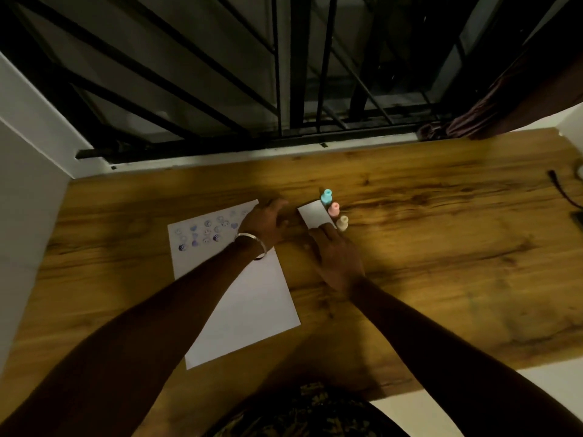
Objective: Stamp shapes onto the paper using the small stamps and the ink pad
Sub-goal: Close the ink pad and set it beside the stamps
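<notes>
A white paper (239,298) lies on the wooden table (441,234), with several purple and blue stamped shapes on its far left part. My left hand (268,222), a bangle on its wrist, hovers over the paper's far right corner with fingers curled downward; what they enclose is hidden. A small white rectangular ink pad (312,212) sits just right of that hand. My right hand (337,260) lies flat, fingertips resting on the pad's near edge. Along the pad's right side stand a blue stamp (326,196), a pink stamp (333,209) and a beige stamp (342,223).
A barred window (284,74) runs along the table's far edge, and a dark curtain (504,99) hangs at the far right. A black cable (561,187) lies near the right edge. A white wall (28,184) borders the left side.
</notes>
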The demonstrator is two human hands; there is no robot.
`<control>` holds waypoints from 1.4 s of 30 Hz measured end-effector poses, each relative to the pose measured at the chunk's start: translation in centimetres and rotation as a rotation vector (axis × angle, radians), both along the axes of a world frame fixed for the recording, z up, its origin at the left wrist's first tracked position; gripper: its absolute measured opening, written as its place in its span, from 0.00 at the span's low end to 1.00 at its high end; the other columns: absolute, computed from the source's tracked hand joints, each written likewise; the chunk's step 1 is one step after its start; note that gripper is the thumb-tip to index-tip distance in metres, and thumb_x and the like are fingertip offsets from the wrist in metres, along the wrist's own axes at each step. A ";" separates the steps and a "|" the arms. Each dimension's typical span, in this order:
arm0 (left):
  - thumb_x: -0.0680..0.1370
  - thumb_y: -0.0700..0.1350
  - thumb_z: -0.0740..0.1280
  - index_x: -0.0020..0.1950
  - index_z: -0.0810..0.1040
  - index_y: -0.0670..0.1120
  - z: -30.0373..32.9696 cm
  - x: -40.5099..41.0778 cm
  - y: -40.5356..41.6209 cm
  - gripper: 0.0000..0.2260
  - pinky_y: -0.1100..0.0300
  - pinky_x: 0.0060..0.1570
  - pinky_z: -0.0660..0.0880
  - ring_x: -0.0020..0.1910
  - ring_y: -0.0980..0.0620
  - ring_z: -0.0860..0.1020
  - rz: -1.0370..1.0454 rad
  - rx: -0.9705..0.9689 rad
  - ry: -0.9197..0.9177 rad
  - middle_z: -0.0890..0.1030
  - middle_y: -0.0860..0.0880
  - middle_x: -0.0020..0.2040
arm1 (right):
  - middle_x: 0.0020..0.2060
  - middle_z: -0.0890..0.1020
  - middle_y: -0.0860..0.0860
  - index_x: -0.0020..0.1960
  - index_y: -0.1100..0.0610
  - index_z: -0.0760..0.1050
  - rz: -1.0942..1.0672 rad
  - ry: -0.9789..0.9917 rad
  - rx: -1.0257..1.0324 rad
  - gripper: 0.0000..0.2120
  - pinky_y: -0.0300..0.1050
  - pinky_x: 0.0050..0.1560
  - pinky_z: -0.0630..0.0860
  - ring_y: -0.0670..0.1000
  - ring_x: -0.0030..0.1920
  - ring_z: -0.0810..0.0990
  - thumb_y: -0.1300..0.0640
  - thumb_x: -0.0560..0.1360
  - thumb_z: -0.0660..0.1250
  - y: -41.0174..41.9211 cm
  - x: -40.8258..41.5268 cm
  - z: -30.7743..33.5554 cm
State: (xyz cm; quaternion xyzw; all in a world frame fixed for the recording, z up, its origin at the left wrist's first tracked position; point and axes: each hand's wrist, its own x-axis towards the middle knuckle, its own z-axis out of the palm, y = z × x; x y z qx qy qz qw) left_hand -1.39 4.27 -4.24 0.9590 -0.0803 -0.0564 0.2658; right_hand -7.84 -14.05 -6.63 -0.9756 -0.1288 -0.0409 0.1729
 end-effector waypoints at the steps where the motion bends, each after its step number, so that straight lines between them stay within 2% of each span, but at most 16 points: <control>1: 0.77 0.47 0.66 0.68 0.70 0.51 -0.1 -0.5 1.0 0.20 0.48 0.59 0.75 0.63 0.43 0.75 0.031 -0.001 -0.014 0.77 0.45 0.64 | 0.61 0.77 0.55 0.64 0.54 0.72 0.016 0.001 0.010 0.16 0.50 0.52 0.80 0.57 0.56 0.80 0.49 0.80 0.60 0.4 -0.2 0.0; 5: 0.77 0.47 0.67 0.66 0.72 0.47 -0.2 -3.3 5.8 0.18 0.48 0.61 0.75 0.63 0.43 0.74 0.187 -0.005 -0.061 0.76 0.45 0.64 | 0.62 0.78 0.53 0.64 0.53 0.73 0.058 0.042 0.083 0.16 0.47 0.57 0.77 0.54 0.58 0.79 0.48 0.80 0.58 3.0 -1.1 0.0; 10: 0.76 0.49 0.67 0.65 0.72 0.45 -0.2 -7.3 11.2 0.20 0.46 0.65 0.72 0.65 0.41 0.72 0.311 0.064 -0.097 0.73 0.42 0.66 | 0.65 0.76 0.56 0.67 0.56 0.71 0.129 0.091 0.055 0.19 0.52 0.65 0.73 0.57 0.65 0.74 0.49 0.80 0.59 6.2 -1.5 -0.1; 12: 0.76 0.52 0.66 0.70 0.68 0.45 -0.5 -8.9 12.8 0.24 0.45 0.68 0.68 0.70 0.39 0.66 0.363 0.078 -0.059 0.67 0.41 0.71 | 0.68 0.73 0.56 0.71 0.56 0.67 0.125 0.111 0.056 0.22 0.54 0.69 0.69 0.57 0.68 0.71 0.47 0.79 0.59 7.5 -1.9 -0.4; 14: 0.76 0.57 0.64 0.75 0.60 0.47 -0.7 -10.6 13.8 0.31 0.43 0.72 0.60 0.74 0.38 0.58 0.413 0.085 0.007 0.58 0.40 0.76 | 0.73 0.66 0.56 0.75 0.53 0.59 0.110 0.168 0.065 0.27 0.57 0.72 0.62 0.58 0.73 0.64 0.44 0.79 0.57 8.8 -2.3 -0.7; 17: 0.75 0.65 0.59 0.78 0.48 0.48 -1.6 -13.0 14.4 0.39 0.41 0.75 0.47 0.77 0.37 0.48 0.401 0.160 0.048 0.48 0.39 0.78 | 0.78 0.53 0.54 0.77 0.48 0.46 0.065 0.239 0.008 0.33 0.59 0.75 0.50 0.58 0.78 0.51 0.37 0.78 0.51 10.4 -2.8 -1.6; 19: 0.73 0.70 0.56 0.78 0.42 0.49 -2.3 -14.4 14.3 0.43 0.41 0.75 0.42 0.78 0.38 0.43 0.355 0.206 0.080 0.44 0.39 0.79 | 0.79 0.49 0.54 0.78 0.49 0.43 0.037 0.231 -0.049 0.34 0.61 0.76 0.46 0.58 0.78 0.46 0.36 0.77 0.47 11.0 -3.4 -2.1; 22: 0.70 0.75 0.50 0.78 0.39 0.50 -3.5 -15.5 14.3 0.46 0.40 0.75 0.41 0.77 0.39 0.40 0.301 0.295 0.129 0.40 0.40 0.78 | 0.79 0.48 0.56 0.78 0.53 0.45 0.043 0.165 -0.164 0.36 0.61 0.77 0.46 0.59 0.78 0.45 0.35 0.76 0.43 11.3 -4.5 -2.6; 26: 0.68 0.77 0.46 0.78 0.39 0.51 -4.2 -15.0 14.7 0.46 0.40 0.75 0.40 0.78 0.41 0.39 0.270 0.327 0.132 0.39 0.41 0.78 | 0.79 0.48 0.55 0.78 0.52 0.44 -0.020 0.198 -0.211 0.34 0.60 0.76 0.46 0.58 0.78 0.45 0.37 0.78 0.48 11.9 -5.2 -2.5; 32: 0.70 0.74 0.51 0.78 0.41 0.50 -4.4 -14.1 16.1 0.45 0.39 0.74 0.38 0.78 0.41 0.38 0.189 0.350 0.117 0.39 0.42 0.79 | 0.78 0.50 0.55 0.78 0.52 0.47 -0.104 0.221 -0.221 0.35 0.62 0.75 0.49 0.59 0.78 0.47 0.35 0.78 0.49 13.2 -6.0 -2.1; 42: 0.72 0.72 0.53 0.78 0.41 0.50 -4.1 -14.3 16.3 0.44 0.40 0.74 0.38 0.78 0.42 0.39 0.182 0.334 0.099 0.40 0.43 0.79 | 0.78 0.50 0.56 0.78 0.52 0.46 -0.128 0.237 -0.211 0.35 0.62 0.75 0.49 0.60 0.78 0.47 0.35 0.78 0.49 13.5 -6.4 -1.8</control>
